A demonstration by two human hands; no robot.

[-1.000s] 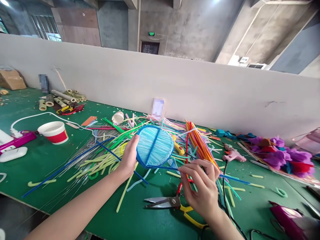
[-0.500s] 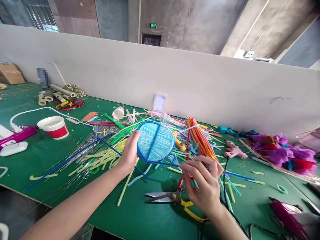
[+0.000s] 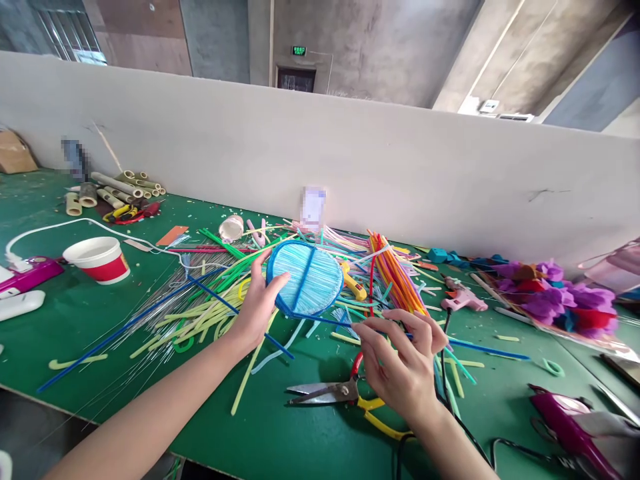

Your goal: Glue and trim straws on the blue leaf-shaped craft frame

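My left hand [image 3: 257, 303] grips the left edge of a round light-blue disc [image 3: 325, 283], its thumb lying on the face. Dark blue pipe cleaner rims the disc and crosses its middle. From the disc's lower edge a dark blue pipe cleaner [image 3: 327, 322] runs right, pinched between the fingers of my right hand [image 3: 400, 360]; its free end sticks out beyond that hand. Below the disc lie scissors [image 3: 325, 392] with red and yellow handles, partly hidden by my right hand. Loose pipe cleaners [image 3: 200, 320] in yellow, green and blue spread under and around both hands.
A paper cup [image 3: 100, 260] and a purple power strip [image 3: 35, 277] stand at left, with bamboo pieces [image 3: 117, 190] behind. Orange pipe cleaners [image 3: 397, 273], a pink glue gun [image 3: 465, 295] and purple fluffy pieces [image 3: 560, 300] lie at right. A white partition [image 3: 425, 180] closes the back.
My left thumb has moved from the disc's edge onto its face, and the fingers behind show more. The disc is tilted slightly differently. My right hand still pinches the pipe cleaner. The view has shifted slightly.
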